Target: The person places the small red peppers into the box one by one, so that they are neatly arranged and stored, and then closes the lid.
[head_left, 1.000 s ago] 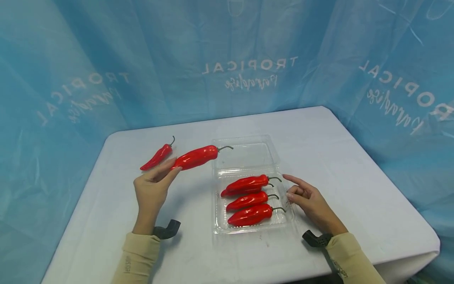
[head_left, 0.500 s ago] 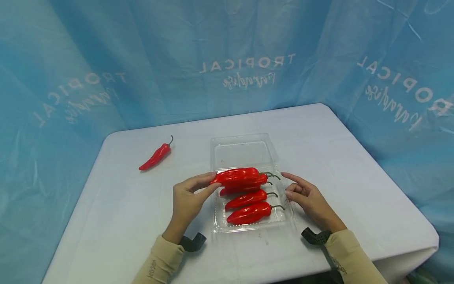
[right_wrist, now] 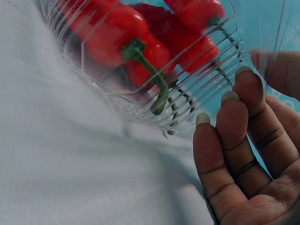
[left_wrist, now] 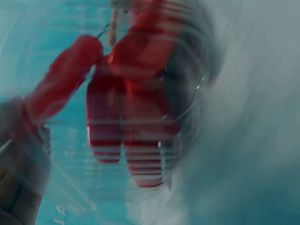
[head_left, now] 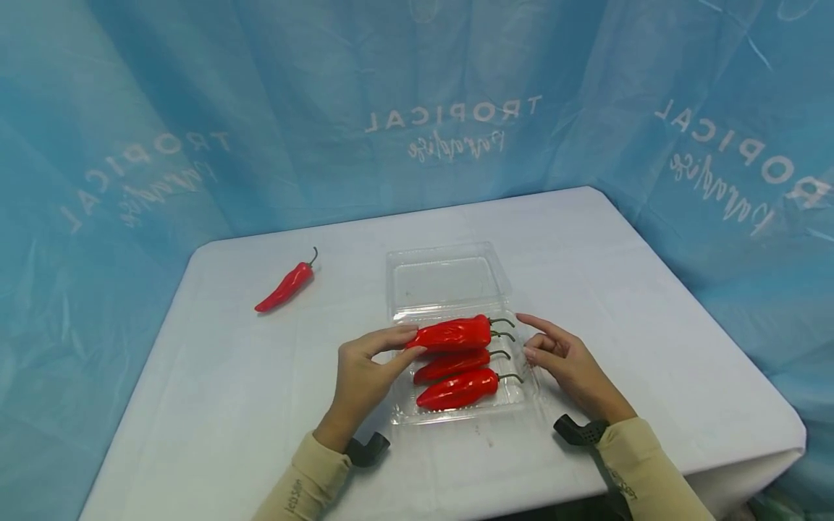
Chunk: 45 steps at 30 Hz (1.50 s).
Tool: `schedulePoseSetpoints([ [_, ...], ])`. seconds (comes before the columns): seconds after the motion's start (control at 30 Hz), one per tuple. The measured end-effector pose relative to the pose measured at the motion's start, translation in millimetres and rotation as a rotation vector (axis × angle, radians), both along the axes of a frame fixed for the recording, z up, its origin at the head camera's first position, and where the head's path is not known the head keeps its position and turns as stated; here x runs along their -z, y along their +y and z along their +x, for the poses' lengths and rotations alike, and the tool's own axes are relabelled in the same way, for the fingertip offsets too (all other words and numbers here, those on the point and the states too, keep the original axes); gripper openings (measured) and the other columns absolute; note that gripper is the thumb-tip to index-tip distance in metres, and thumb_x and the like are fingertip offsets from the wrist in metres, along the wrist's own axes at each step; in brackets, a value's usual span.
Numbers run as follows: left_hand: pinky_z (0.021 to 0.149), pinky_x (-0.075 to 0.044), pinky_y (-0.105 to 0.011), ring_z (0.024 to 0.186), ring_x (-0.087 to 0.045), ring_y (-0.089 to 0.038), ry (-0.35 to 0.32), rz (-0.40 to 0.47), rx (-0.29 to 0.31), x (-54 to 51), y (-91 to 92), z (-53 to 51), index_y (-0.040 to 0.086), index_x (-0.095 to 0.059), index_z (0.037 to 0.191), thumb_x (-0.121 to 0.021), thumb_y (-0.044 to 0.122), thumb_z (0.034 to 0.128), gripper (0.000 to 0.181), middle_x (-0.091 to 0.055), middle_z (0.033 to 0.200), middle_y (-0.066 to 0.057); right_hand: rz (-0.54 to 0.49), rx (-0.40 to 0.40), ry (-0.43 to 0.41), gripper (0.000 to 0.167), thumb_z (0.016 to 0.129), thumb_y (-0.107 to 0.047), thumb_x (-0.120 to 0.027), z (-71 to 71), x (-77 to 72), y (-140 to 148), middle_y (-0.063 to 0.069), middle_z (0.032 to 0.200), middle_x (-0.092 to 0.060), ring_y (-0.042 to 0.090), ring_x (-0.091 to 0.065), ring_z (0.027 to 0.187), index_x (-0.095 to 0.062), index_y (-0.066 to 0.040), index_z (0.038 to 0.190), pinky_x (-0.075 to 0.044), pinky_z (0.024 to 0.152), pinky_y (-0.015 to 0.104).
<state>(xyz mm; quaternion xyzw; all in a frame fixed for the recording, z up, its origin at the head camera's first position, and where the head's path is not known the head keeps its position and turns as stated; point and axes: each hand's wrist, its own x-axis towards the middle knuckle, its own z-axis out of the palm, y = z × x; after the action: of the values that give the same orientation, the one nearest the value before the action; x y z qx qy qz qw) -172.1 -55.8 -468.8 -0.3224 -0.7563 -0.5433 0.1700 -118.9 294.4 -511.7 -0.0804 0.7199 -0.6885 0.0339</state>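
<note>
My left hand (head_left: 361, 376) pinches the tip of a red pepper (head_left: 456, 334) between thumb and fingers, over the rear part of a clear plastic clamshell container (head_left: 395, 414). That pepper partly covers others beneath it. Nearer to me in the container lie a red pepper (head_left: 449, 366) and another red pepper (head_left: 458, 389), green stems pointing right. My right hand (head_left: 567, 365) holds the container's right rim; in the right wrist view its fingertips (right_wrist: 203, 118) meet the ribbed wall. Blur softens the left wrist view, where the held pepper (left_wrist: 63, 79) slants up from the fingers.
A single red pepper (head_left: 285, 288) lies at the back left of the white-covered table (head_left: 215, 405). The container's clear lid (head_left: 446, 281) is folded back flat behind it. Blue printed curtains (head_left: 313, 145) surround the table's far sides.
My left hand has carried its red pepper rightward from the table's left side and lowered it onto the peppers at the container's rear. The right hand has stayed at the rim.
</note>
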Motion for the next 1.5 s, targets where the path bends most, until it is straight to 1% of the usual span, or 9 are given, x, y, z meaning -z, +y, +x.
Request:
schedulePoseSetpoints([
  [0.17,0.089,-0.057,-0.027,0.104,-0.073,-0.019,0.048,-0.029,0.03,3.2,4.1,2.4,0.007,-0.078,0.116,-0.087,0.011,0.0819,0.035,-0.076,0.116,-0.003,0.008,0.0,0.007,0.058,0.102,-0.012,-0.063,-0.7,0.2,0.2,0.026,0.105,-0.059,0.016,-0.06,0.091,-0.042,-0.013,0.156,-0.054,0.089,0.023],
  [0.3,0.086,-0.059,-0.029,0.099,-0.074,-0.016,0.066,-0.084,0.044,4.3,6.3,3.3,0.008,-0.076,0.118,-0.087,0.008,0.0815,0.038,-0.076,0.115,-0.002,0.014,0.004,0.01,0.057,0.102,-0.011,-0.063,-1.2,0.7,0.6,0.026,0.104,-0.059,0.015,-0.06,0.091,-0.043,-0.015,0.155,-0.054,0.087,0.023],
  [0.43,0.086,-0.059,-0.03,0.095,-0.072,-0.012,0.083,-0.192,0.021,3.0,7.0,3.7,0.009,-0.073,0.122,-0.088,0.01,0.081,0.044,-0.076,0.114,0.001,0.015,0.007,0.007,0.057,0.102,-0.012,-0.063,-0.7,0.9,1.2,0.026,0.104,-0.059,0.014,-0.06,0.092,-0.043,-0.016,0.155,-0.054,0.087,0.023],
  [0.63,0.092,-0.057,-0.028,0.102,-0.069,-0.011,0.136,-0.394,-0.022,0.3,7.3,7.5,0.011,-0.073,0.119,-0.09,0.018,0.0802,0.043,-0.075,0.112,0.001,0.016,0.01,0.002,0.058,0.102,-0.011,-0.063,0.3,1.7,1.4,0.026,0.105,-0.059,0.014,-0.06,0.092,-0.042,-0.016,0.156,-0.054,0.087,0.023],
  [0.77,0.09,-0.058,-0.028,0.1,-0.069,-0.012,0.169,-0.465,-0.027,-3.5,9.1,11.1,0.011,-0.074,0.115,-0.09,0.021,0.0796,0.04,-0.075,0.109,0.0,0.011,0.007,0.005,0.058,0.102,-0.01,-0.063,0.9,2.0,1.5,0.026,0.105,-0.059,0.014,-0.06,0.092,-0.042,-0.016,0.156,-0.055,0.088,0.024],
  [1.0,0.089,-0.058,-0.029,0.098,-0.069,-0.014,0.191,-0.494,-0.033,-7.2,8.2,11.1,0.01,-0.074,0.114,-0.09,0.026,0.0801,0.04,-0.076,0.106,0.0,0.01,0.007,0.002,0.058,0.102,-0.012,-0.064,0.4,0.9,1.9,0.026,0.105,-0.059,0.015,-0.06,0.092,-0.042,-0.017,0.156,-0.054,0.088,0.024],
  [1.3,0.089,-0.058,-0.029,0.098,-0.07,-0.013,0.196,-0.497,-0.03,-10.5,4.9,10.6,0.01,-0.075,0.113,-0.089,0.029,0.0815,0.038,-0.076,0.105,0.0,0.004,0.005,0.004,0.058,0.102,-0.011,-0.063,0.9,0.1,2.0,0.025,0.105,-0.059,0.014,-0.06,0.091,-0.042,-0.015,0.156,-0.054,0.087,0.024],
  [1.4,0.09,-0.058,-0.031,0.1,-0.069,-0.014,0.196,-0.479,-0.051,-14.4,-0.9,7.8,0.01,-0.075,0.113,-0.088,0.028,0.0823,0.037,-0.076,0.107,-0.001,-0.002,0.005,0.005,0.059,0.102,-0.01,-0.063,0.7,0.9,1.9,0.025,0.105,-0.058,0.014,-0.06,0.091,-0.042,-0.015,0.156,-0.055,0.087,0.024],
  [1.5,0.093,-0.058,-0.035,0.105,-0.069,-0.016,0.178,-0.455,-0.112,-18.8,-14.6,1.0,0.011,-0.075,0.114,-0.086,0.029,0.0842,0.037,-0.075,0.11,-0.001,-0.006,0.005,0.003,0.059,0.101,-0.01,-0.064,0.5,1.0,1.1,0.025,0.104,-0.058,0.014,-0.061,0.091,-0.042,-0.014,0.156,-0.055,0.087,0.024],
])
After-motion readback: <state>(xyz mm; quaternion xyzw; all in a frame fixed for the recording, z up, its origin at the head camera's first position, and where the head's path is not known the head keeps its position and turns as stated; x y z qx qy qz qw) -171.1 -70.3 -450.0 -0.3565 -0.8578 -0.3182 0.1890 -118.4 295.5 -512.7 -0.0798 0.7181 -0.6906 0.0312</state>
